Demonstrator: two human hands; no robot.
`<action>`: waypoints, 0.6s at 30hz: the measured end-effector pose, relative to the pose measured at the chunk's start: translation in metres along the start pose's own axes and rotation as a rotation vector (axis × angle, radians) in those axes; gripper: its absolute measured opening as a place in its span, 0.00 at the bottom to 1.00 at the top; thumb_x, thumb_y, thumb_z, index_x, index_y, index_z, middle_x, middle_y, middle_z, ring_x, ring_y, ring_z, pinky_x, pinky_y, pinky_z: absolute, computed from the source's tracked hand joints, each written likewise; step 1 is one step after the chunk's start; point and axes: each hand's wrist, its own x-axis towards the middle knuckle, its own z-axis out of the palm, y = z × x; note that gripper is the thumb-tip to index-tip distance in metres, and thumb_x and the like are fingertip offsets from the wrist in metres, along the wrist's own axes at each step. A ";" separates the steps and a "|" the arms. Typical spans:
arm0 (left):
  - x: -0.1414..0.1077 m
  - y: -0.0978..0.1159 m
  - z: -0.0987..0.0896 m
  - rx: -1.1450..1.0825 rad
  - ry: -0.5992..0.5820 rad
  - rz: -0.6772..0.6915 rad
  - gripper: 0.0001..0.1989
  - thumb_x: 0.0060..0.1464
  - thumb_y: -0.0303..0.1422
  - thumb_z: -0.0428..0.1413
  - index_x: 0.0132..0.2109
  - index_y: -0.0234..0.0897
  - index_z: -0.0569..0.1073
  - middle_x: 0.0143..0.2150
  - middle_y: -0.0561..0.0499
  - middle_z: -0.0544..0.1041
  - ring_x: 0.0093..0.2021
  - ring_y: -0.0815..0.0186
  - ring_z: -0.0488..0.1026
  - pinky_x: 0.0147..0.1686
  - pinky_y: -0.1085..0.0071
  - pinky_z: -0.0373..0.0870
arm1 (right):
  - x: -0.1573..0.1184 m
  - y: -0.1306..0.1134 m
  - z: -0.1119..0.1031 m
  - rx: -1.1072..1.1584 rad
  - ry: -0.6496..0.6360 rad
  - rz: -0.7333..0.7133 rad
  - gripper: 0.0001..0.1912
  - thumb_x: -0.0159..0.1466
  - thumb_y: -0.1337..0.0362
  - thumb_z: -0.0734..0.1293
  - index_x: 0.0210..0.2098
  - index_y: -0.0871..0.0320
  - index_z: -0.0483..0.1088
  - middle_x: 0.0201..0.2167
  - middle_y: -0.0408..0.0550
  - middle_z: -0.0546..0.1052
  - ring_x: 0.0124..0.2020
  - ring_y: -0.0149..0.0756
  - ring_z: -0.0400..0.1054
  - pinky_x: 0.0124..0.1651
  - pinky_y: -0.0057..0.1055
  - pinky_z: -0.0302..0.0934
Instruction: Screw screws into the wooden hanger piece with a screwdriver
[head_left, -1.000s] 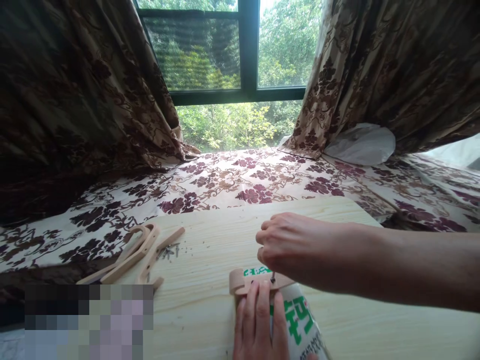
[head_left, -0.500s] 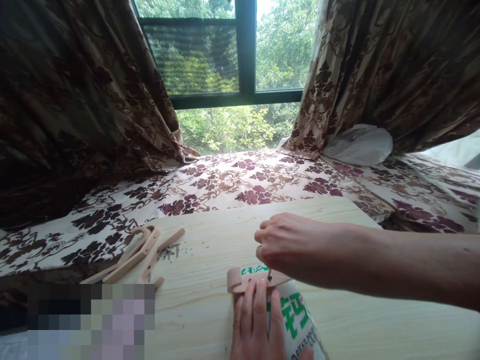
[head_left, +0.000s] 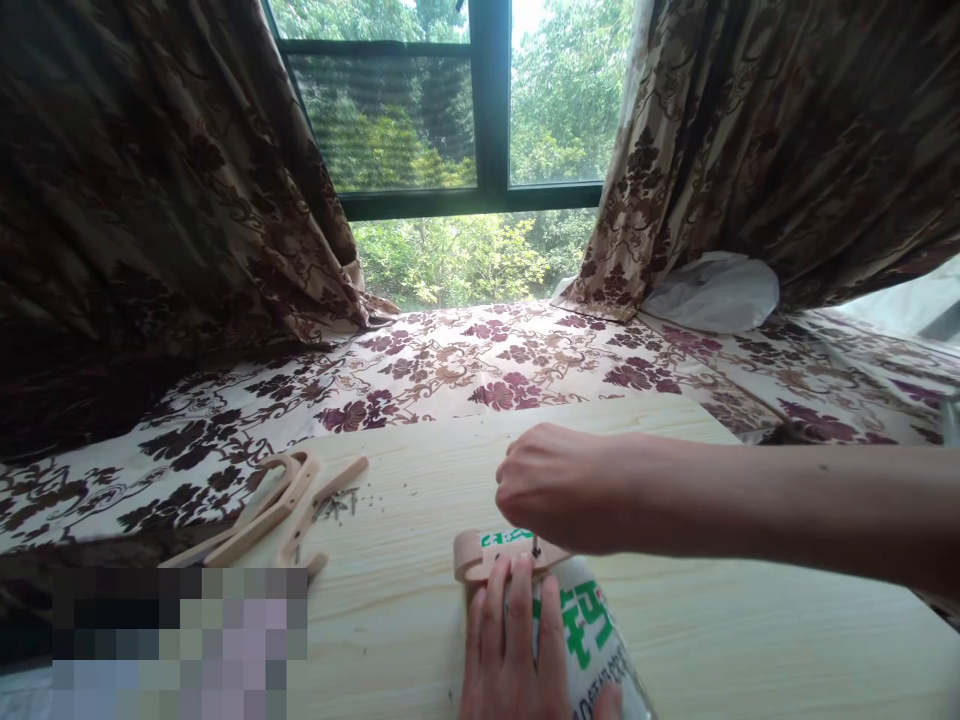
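My right hand [head_left: 551, 485] is closed in a fist above a curved light-wood piece [head_left: 469, 555]. From beneath the fist a thin metal shaft [head_left: 535, 545] points down to the wood; it looks like a screwdriver, its handle hidden in the hand. My left hand [head_left: 514, 640] lies with fingers stretched and slightly apart, fingertips on the near edge of the wood piece. Under that hand is a pale bag [head_left: 589, 630] with green and black lettering. Green print also shows on the wood piece's far side.
On the board's left lie more curved wooden parts [head_left: 289, 505] beside a small heap of screws [head_left: 341, 503]. The light wooden board [head_left: 405, 620] rests before a floral cloth [head_left: 487, 360]. Farther back are a white plastic bag [head_left: 716, 290], curtains [head_left: 667, 130] and a window [head_left: 491, 120].
My right fist has shifted slightly left and turned, its knuckles now less spread out. My left hand and the wood piece stay almost where they were.
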 end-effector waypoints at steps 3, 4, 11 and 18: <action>0.000 0.000 0.001 0.005 0.007 -0.002 0.28 0.51 0.49 0.50 0.54 0.37 0.67 0.60 0.41 0.65 0.62 0.50 0.58 0.56 0.59 0.57 | 0.008 0.002 -0.007 0.021 -0.123 0.077 0.04 0.54 0.71 0.66 0.24 0.61 0.73 0.19 0.46 0.71 0.19 0.29 0.57 0.21 0.29 0.50; 0.000 -0.001 0.001 0.007 0.010 -0.007 0.28 0.51 0.49 0.50 0.54 0.37 0.67 0.60 0.41 0.65 0.62 0.51 0.58 0.56 0.59 0.57 | 0.010 0.002 -0.009 0.020 -0.161 0.104 0.04 0.53 0.71 0.66 0.25 0.61 0.74 0.19 0.47 0.72 0.19 0.30 0.58 0.22 0.29 0.51; -0.002 -0.002 0.000 0.012 -0.030 0.011 0.30 0.48 0.48 0.53 0.55 0.37 0.67 0.62 0.40 0.63 0.62 0.49 0.58 0.56 0.58 0.58 | 0.008 0.004 -0.023 0.077 -0.246 0.136 0.15 0.53 0.75 0.65 0.40 0.64 0.74 0.36 0.52 0.77 0.28 0.33 0.65 0.24 0.29 0.54; -0.002 0.001 0.001 -0.003 -0.035 -0.038 0.29 0.48 0.47 0.52 0.55 0.38 0.66 0.62 0.41 0.62 0.62 0.50 0.57 0.55 0.57 0.59 | -0.001 0.009 -0.013 0.134 -0.090 0.041 0.18 0.57 0.77 0.63 0.46 0.63 0.73 0.37 0.51 0.77 0.32 0.33 0.66 0.30 0.30 0.55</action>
